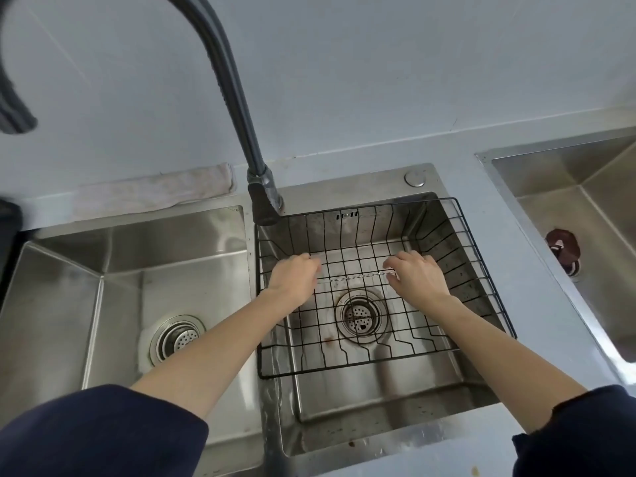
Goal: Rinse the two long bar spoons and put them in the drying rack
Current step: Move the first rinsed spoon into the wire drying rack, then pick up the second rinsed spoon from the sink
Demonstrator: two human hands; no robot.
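A thin twisted metal bar spoon [356, 276] stretches level between my two hands, low inside the black wire drying rack [481, 270] that sits in the right sink basin. My left hand [296, 275] is closed around the spoon's left end and my right hand [418, 271] is closed around its right end. Both ends are hidden inside my fingers. I can make out only one shaft; whether a second spoon lies with it I cannot tell. No water runs from the dark faucet [263, 201], whose head hangs over the rack's back left corner.
The left sink basin [113, 270] holds only its drain strainer [177, 339]. A folded grey cloth [155, 192] lies on the counter behind it. A third steel basin [585, 208] with a brown object [562, 247] in it sits at the right.
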